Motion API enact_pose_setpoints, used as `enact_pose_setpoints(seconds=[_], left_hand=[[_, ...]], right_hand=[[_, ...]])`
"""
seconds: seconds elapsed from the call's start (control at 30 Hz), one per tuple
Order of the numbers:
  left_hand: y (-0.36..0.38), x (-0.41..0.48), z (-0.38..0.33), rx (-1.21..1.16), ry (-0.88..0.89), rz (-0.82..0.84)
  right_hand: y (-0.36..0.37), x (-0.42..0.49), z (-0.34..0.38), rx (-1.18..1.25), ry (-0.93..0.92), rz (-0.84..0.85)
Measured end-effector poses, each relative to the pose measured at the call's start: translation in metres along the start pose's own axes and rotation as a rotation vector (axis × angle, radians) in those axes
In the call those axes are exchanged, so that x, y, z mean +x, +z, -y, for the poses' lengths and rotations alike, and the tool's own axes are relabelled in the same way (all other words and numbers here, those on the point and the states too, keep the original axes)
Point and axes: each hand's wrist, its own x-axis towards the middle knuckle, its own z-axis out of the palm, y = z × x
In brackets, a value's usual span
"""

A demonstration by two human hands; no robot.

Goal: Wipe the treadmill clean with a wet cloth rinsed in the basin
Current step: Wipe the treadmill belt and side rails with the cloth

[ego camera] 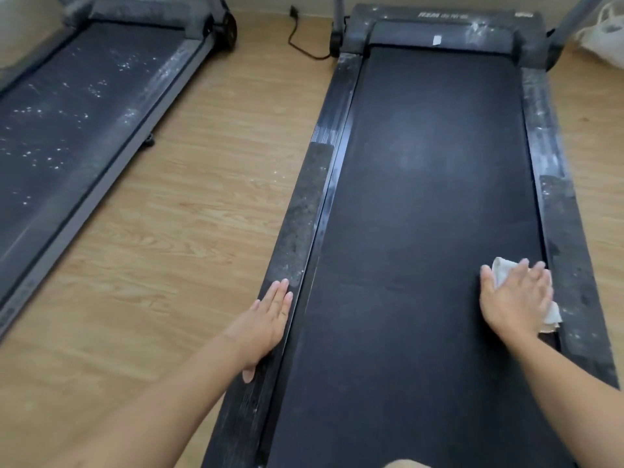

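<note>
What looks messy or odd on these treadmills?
White specks and dusty smears stand out: scattered across the left treadmill's belt, and along the right side rail and front cover of the treadmill under the cloth.

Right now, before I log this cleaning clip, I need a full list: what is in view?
treadmill: one, black with dusty grey side rails, centre to right
second treadmill: one, dark grey speckled white, left
cloth: one, white, on the treadmill near its right edge, under the right hand
power cord: one, black, on the floor by the far wall, between the treadmills
bag: one, white, far right corner
floor: light wood, around both machines
left hand: flat on the treadmill's left side rail
right hand: fingers spread, pressing the cloth
</note>
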Motion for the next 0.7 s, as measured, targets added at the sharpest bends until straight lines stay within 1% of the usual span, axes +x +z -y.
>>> enact_pose_setpoints(seconds=[0.03,0.07,0.1,0.2,0.3,0.37,0.43,0.47,0.5,0.53,0.63,0.7], left_hand=[[0.0,0.0,0.0,-0.015,-0.002,-0.002],[0.001,0.001,-0.001,-0.013,-0.008,-0.009],[0.003,0.001,-0.001,-0.002,-0.017,-0.019],[0.005,0.002,-0.003,-0.007,-0.027,-0.05],[0.003,-0.003,0.003,-0.111,-0.01,-0.052],[0.0,-0.009,0.007,-0.164,-0.014,-0.058],[-0.004,-0.011,0.004,-0.168,-0.019,-0.062],[-0.003,-0.012,0.002,-0.172,-0.023,-0.058],[-0.005,-0.012,-0.001,-0.175,-0.02,-0.046],[-0.007,-0.013,-0.004,-0.174,-0.015,-0.038],[-0.009,-0.014,-0.005,-0.199,-0.005,-0.038],[-0.007,-0.014,0.0,-0.215,0.001,-0.05]], right_hand=[[0.006,-0.005,0.019,0.018,0.044,-0.019],[0.015,-0.011,0.042,0.021,0.037,-0.03],[0.026,-0.02,0.067,0.016,-0.021,-0.042],[0.058,-0.061,0.152,0.003,-0.33,-0.02],[0.089,-0.127,0.213,-0.04,-0.665,0.057],[0.095,-0.154,0.214,-0.092,-0.846,0.107],[0.088,-0.151,0.179,-0.145,-1.015,0.156],[0.081,-0.142,0.156,-0.155,-1.06,0.174],[0.071,-0.13,0.126,-0.165,-1.049,0.179],[0.059,-0.118,0.093,-0.179,-0.98,0.173],[0.021,-0.084,-0.022,-0.202,-0.633,0.1],[0.003,-0.078,-0.08,-0.162,-0.421,0.069]])
